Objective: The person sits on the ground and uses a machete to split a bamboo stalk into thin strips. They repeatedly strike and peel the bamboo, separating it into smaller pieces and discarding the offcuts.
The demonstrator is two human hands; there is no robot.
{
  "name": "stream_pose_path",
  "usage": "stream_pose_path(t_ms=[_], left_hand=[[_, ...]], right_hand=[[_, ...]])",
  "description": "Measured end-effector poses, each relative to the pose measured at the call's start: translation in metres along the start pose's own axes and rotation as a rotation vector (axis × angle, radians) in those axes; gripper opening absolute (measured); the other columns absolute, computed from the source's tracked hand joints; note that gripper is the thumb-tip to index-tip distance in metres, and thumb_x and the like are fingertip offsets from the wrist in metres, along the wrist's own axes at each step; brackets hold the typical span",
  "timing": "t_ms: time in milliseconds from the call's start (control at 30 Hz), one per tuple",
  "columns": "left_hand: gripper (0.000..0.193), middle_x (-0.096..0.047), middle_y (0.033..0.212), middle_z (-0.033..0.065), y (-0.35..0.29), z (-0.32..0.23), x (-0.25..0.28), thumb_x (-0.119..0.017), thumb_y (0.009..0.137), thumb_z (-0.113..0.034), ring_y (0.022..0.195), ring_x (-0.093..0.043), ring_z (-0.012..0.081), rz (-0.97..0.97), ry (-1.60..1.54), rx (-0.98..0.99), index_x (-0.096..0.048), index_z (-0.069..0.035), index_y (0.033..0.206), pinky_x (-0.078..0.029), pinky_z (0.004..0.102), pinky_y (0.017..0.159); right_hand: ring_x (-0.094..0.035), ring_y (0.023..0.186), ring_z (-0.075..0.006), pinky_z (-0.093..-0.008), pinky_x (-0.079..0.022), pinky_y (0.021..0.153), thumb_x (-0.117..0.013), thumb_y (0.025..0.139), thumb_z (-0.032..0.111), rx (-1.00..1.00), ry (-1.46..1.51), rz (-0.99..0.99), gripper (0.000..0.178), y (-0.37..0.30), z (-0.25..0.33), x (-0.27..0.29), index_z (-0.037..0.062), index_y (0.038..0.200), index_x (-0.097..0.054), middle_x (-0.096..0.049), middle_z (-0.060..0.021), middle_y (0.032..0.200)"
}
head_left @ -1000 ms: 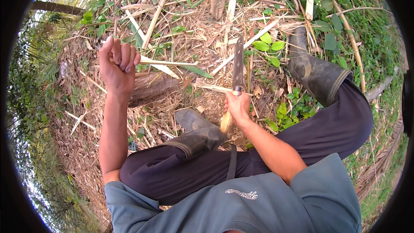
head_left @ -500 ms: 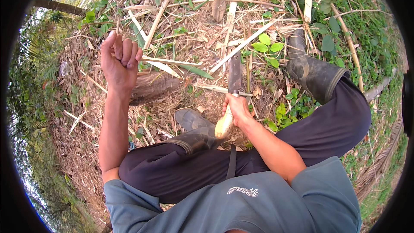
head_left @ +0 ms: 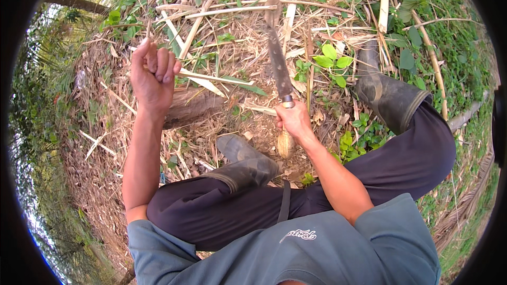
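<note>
My left hand (head_left: 153, 76) is raised on the left, palm toward me and fingers curled in. A thin pale strip of split bamboo or cane (head_left: 222, 78) comes out beside its little finger and points right; the fingers hide the rest. My right hand (head_left: 296, 122) grips the pale, yellowish handle of a machete (head_left: 279, 63) in front of me. Its dark, worn blade points away and leans slightly left, the tip blurred. A short pale piece (head_left: 261, 108) lies just left of the right hand.
Behind the left wrist lies a short log (head_left: 193, 106). My boots (head_left: 240, 161) (head_left: 388, 89) rest either side of the machete. Loose pale strips (head_left: 232, 10) and dry litter cover the ground; green plants (head_left: 334, 60) grow near the right boot.
The machete blade has swung up and left, with the right hand slightly right. A long pale strip formerly beside the blade is gone from there; one now lies crosswise farther away. Left hand barely shifted.
</note>
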State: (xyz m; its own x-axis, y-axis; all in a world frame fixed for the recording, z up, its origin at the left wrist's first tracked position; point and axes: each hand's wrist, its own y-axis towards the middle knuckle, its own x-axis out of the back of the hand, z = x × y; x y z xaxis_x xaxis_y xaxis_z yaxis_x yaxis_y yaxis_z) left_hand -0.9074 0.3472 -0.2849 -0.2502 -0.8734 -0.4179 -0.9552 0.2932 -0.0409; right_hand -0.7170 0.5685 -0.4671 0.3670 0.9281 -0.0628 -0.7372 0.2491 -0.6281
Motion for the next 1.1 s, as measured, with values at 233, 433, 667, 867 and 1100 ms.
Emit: stream_pose_path(t_ms=[233, 433, 667, 867, 1100], left_hand=[[0.052, -0.031, 0.053, 0.0006, 0.008, 0.031, 0.008, -0.050, 0.101, -0.036, 0.056, -0.034, 0.0139, 0.080, 0.022, -0.013, -0.030, -0.016, 0.057, -0.044, 0.0342, 0.068], [0.051, -0.025, 0.056, -0.0012, -0.003, 0.004, 0.004, -0.043, 0.104, -0.034, 0.056, -0.026, 0.0129, -0.102, 0.156, -0.129, -0.027, -0.016, 0.059, -0.033, 0.0307, 0.056], [0.047, -0.026, 0.060, -0.0010, -0.053, -0.185, 0.008, -0.038, 0.104, -0.028, 0.057, -0.025, 0.0124, -0.270, 0.157, -0.391, -0.029, -0.015, 0.061, -0.025, 0.0287, 0.051], [0.053, -0.025, 0.055, -0.0016, -0.139, -0.292, 0.050, -0.030, 0.108, -0.040, 0.049, -0.022, 0.0107, -0.328, 0.515, -0.650, -0.028, -0.017, 0.059, -0.023, 0.0264, 0.041], [0.042, -0.026, 0.059, 0.0008, -0.119, -0.235, 0.072, -0.028, 0.105, -0.029, 0.055, -0.021, 0.0124, -0.843, 0.533, -0.829, -0.027, -0.016, 0.065, -0.020, 0.0293, 0.049]], right_hand=[[-0.057, 0.049, -0.0125, -0.0294, -0.048, 0.046, -0.065, 0.084, 0.013, -0.034, -0.176, -0.124, 0.012, -0.009, -0.027, 0.003, 0.0026, 0.083, -0.059, -0.062, -0.0036, 0.066], [-0.062, 0.061, -0.0253, -0.0411, -0.048, 0.060, -0.068, 0.077, 0.025, 0.142, -0.636, -0.085, 0.025, -0.013, -0.013, -0.013, 0.0021, 0.082, -0.060, -0.059, -0.0108, 0.064], [-0.061, 0.061, -0.0274, -0.0403, -0.049, 0.062, -0.070, 0.075, 0.022, 0.290, -0.576, 0.083, 0.026, -0.025, 0.001, -0.046, 0.0015, 0.089, -0.062, -0.063, -0.0133, 0.067], [-0.056, 0.053, -0.0240, -0.0394, -0.047, 0.057, -0.069, 0.075, 0.019, 0.533, -0.510, 0.303, 0.023, -0.027, 0.059, -0.117, 0.0012, 0.087, -0.059, -0.059, -0.0096, 0.060], [-0.062, 0.054, -0.0246, -0.0379, -0.050, 0.058, -0.069, 0.077, 0.021, 0.624, -0.593, 0.523, 0.025, -0.031, 0.089, -0.177, 0.0001, 0.089, -0.065, -0.061, -0.0108, 0.059]])
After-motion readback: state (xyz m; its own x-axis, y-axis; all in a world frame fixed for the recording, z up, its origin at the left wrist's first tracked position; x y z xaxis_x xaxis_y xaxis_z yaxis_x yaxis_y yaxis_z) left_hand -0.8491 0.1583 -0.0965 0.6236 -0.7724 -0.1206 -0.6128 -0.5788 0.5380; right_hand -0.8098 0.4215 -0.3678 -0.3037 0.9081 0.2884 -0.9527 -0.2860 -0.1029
